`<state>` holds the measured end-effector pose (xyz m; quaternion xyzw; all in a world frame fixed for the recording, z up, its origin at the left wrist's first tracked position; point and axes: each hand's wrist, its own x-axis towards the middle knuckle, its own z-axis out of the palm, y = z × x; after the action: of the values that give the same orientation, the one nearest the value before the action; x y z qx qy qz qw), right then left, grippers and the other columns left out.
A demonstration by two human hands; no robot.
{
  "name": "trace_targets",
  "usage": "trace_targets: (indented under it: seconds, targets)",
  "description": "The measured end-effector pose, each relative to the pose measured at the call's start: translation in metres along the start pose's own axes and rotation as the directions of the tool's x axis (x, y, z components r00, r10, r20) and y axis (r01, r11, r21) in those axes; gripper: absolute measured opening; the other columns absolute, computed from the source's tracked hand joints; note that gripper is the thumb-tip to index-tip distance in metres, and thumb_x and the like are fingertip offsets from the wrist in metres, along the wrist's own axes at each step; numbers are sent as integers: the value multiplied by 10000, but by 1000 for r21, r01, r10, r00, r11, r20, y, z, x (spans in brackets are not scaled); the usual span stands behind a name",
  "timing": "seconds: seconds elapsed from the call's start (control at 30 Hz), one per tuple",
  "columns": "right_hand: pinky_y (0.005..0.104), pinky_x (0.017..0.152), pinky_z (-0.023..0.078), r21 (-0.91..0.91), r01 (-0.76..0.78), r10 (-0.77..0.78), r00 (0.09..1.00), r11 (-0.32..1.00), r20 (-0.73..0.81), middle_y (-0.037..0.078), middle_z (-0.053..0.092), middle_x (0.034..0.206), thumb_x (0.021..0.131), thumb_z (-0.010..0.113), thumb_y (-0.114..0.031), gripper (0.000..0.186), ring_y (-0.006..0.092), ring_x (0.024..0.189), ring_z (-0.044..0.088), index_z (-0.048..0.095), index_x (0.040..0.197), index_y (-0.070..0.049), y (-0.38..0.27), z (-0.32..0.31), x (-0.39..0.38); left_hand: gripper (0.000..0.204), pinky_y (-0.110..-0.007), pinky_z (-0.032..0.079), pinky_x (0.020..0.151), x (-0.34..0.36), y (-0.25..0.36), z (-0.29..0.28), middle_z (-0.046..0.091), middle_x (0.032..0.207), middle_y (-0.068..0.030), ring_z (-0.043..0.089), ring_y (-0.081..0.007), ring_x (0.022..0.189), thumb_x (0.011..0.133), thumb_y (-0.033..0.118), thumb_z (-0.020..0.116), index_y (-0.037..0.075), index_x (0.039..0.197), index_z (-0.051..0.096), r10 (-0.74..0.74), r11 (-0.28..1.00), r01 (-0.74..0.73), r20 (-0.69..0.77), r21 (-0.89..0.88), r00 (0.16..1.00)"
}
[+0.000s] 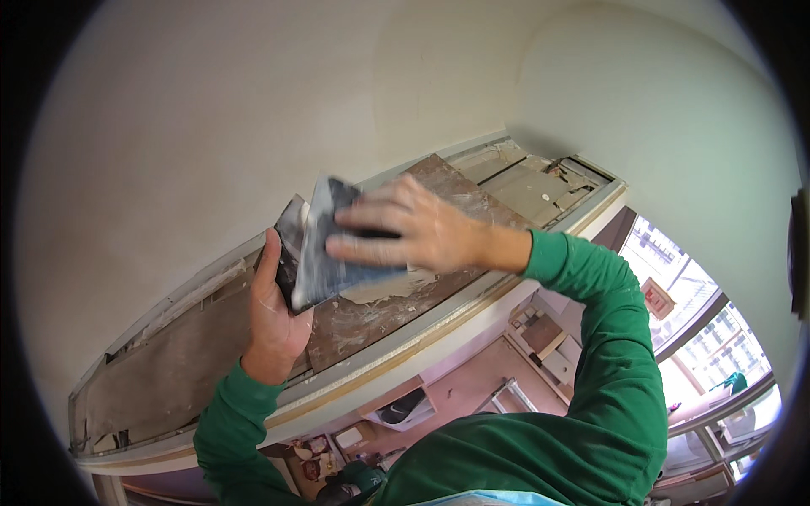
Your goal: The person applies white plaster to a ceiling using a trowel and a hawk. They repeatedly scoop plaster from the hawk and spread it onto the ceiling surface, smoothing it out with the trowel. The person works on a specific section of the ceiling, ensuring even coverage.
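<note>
My left hand [272,325] grips a flat dark metal plate [291,240] from below, its edge smeared with pale filler. My right hand [413,229] holds a wide grey putty blade [325,253] laid across that plate, fingers spread over the blade's back. A lump of cream filler [384,288] shows just under the blade. Both hands are raised in front of a dusty ledge [371,320] on top of a frame, close under the pale wall [211,135]. Both sleeves are green.
The ledge runs diagonally from lower left to upper right, with a white moulded front edge [405,354]. Debris and boards lie in its recess [527,181]. Far below are boxes, a step ladder [498,396] and a window [700,337] at the right.
</note>
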<state>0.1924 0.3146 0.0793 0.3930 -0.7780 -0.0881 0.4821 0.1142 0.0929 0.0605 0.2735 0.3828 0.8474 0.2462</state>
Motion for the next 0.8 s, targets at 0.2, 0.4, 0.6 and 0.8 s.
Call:
trace_targets:
  seconds: [0.2,0.4,0.6,0.8]
  targets:
    - [364,815,467,66,-459,462,885,886,-54,114,581,1149,890,507,-118,394,241,979,566,540,1283,-122,57,11,-24,471,-331,416,983,15,8,-6,564,1238,-76,532,-180,1146,954,372,559,15,1259,518,358,933,-346,-197,96,913]
    - [325,687,539,793,-117,744,285,-598,604,82,611,958,963,406,-137,215,162,836,611,513,1092,-2,-20,-2,15,594,-336,486,861,32,11,-54,593,1101,-140,593,-227,1000,1010,482,324,-52,1151,546,766,-232,-796,609,560,205]
    - [298,598,549,729,23,689,345,-685,637,99,608,908,948,393,-125,207,169,743,630,499,1055,17,-36,-2,34,455,-390,484,800,29,32,-46,612,1061,-104,573,-270,949,987,398,431,22,1167,611,242,-723,-650,967,236,82]
    - [326,610,529,874,59,869,159,-482,468,104,604,890,941,435,-121,173,199,716,594,504,1026,12,51,50,6,418,-406,434,836,21,55,-116,609,1023,-56,544,-223,995,810,322,656,59,1135,651,-243,-752,-649,869,112,432]
